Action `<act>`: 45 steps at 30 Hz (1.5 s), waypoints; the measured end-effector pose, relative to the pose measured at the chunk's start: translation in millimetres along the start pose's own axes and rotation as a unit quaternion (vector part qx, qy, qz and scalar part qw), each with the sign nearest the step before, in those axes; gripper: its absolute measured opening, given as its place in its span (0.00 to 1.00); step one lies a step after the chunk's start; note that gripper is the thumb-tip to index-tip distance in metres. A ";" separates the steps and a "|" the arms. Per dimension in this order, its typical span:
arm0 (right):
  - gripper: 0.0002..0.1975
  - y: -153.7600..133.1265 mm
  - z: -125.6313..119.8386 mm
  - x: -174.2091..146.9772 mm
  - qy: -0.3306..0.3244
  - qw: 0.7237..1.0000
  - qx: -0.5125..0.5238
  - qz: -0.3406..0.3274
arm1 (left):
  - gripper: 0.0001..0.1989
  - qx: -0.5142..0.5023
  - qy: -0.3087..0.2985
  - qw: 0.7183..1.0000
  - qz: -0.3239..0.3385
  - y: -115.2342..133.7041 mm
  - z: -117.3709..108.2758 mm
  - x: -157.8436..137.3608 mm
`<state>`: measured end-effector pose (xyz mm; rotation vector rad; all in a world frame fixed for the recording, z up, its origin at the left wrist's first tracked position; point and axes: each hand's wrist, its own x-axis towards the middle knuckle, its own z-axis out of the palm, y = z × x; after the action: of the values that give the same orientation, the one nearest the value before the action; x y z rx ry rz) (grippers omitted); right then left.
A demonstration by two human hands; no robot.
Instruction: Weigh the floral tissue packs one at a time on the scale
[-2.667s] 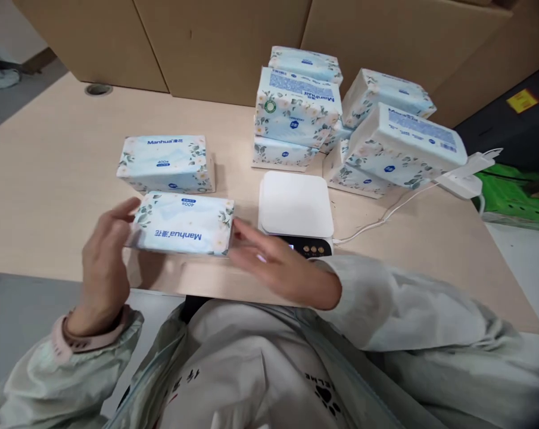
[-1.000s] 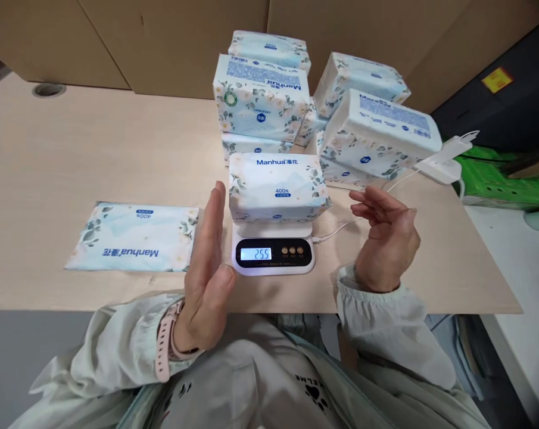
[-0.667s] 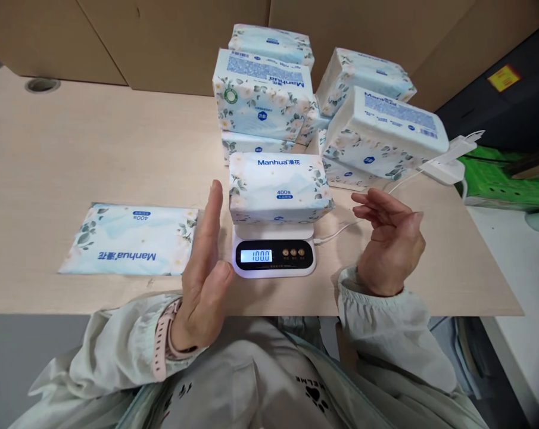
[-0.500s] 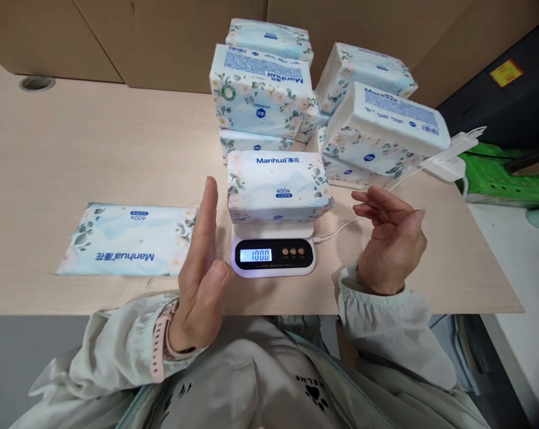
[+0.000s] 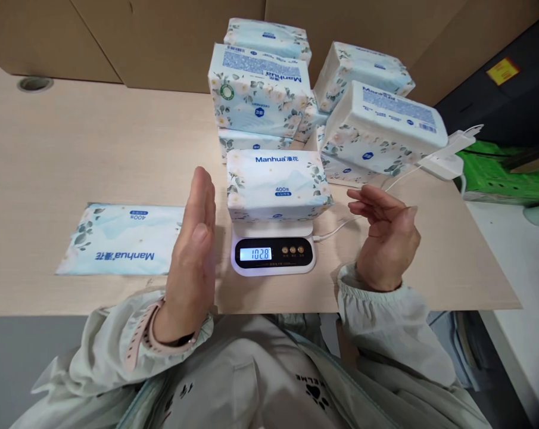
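A pack of tissues (image 5: pixel 278 182) with a floral print rests on the white digital scale (image 5: pixel 273 256), whose lit display reads 102.8. Just left of the scale my left hand (image 5: pixel 193 256) is held up on edge, fingers straight and holding nothing; a pink watch strap circles the wrist. My right hand (image 5: pixel 388 238) hovers to the right of the pack, palm turned inward, fingers loosely bent and empty. Neither hand touches the pack. Partly behind my left hand, a flat tissue pack (image 5: pixel 121 241) lies on the table, its printing upside down.
Stacked tissue packs (image 5: pixel 260 89) stand behind the scale, with another stack (image 5: pixel 380 131) to their right. A white cable runs from the scale toward a power strip (image 5: pixel 452 156). Cardboard (image 5: pixel 171 42) lines the table's back, and a green package (image 5: pixel 501 176) sits at right.
My left hand has moved left, away from the scale, and turned more edge-on. The right hand has barely shifted. The display has gone from 100.0 to 102.8.
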<state>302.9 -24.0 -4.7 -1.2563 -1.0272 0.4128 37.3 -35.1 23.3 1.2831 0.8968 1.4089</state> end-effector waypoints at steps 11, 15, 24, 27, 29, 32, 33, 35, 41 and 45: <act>0.29 -5.3 -3.9 -2.3 -0.091 0.995 0.001 0.029 | 0.32 0.003 0.001 0.996 -0.084 7.5 4.8 3.4; 0.29 -5.1 -4.7 -2.6 -0.094 0.995 0.003 0.023 | 0.33 0.010 0.004 0.997 -0.083 8.4 6.6 4.1; 0.29 -5.0 -5.0 -2.9 -0.098 0.995 0.008 0.024 | 0.36 0.012 0.014 0.995 -0.101 4.1 6.4 7.8; 0.29 -4.8 -4.0 -2.9 -0.097 0.995 0.009 0.026 | 0.36 0.010 0.005 0.996 -0.093 0.2 5.2 7.8; 0.30 -4.9 -3.4 -3.1 -0.096 0.995 0.009 0.025 | 0.36 0.011 -0.001 0.996 -0.092 -0.8 4.1 7.8; 0.29 -4.9 -3.6 -3.8 -0.099 0.995 0.015 0.020 | 0.38 0.006 -0.003 0.995 -0.096 -1.0 2.7 8.4; 0.29 -4.3 -4.2 -4.0 -0.100 0.995 0.014 0.018 | 0.38 0.005 -0.001 0.995 -0.098 -1.0 2.6 8.6; 0.29 -1.8 -6.3 -3.8 -0.106 0.994 0.008 0.012 | 0.39 0.004 0.002 0.995 -0.097 -1.3 3.0 9.1; 0.29 8.4 -14.0 0.8 -0.163 0.986 -0.007 -0.036 | 0.42 0.001 0.025 0.995 -0.097 1.6 8.2 10.5; 0.31 7.0 -15.5 1.2 -0.168 0.985 -0.021 -0.033 | 0.44 0.008 0.023 0.994 -0.104 6.6 10.1 10.8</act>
<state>318.0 -29.9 -10.1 -1.2108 -1.3664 0.5669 46.5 -27.2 33.9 1.1380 1.0438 1.2727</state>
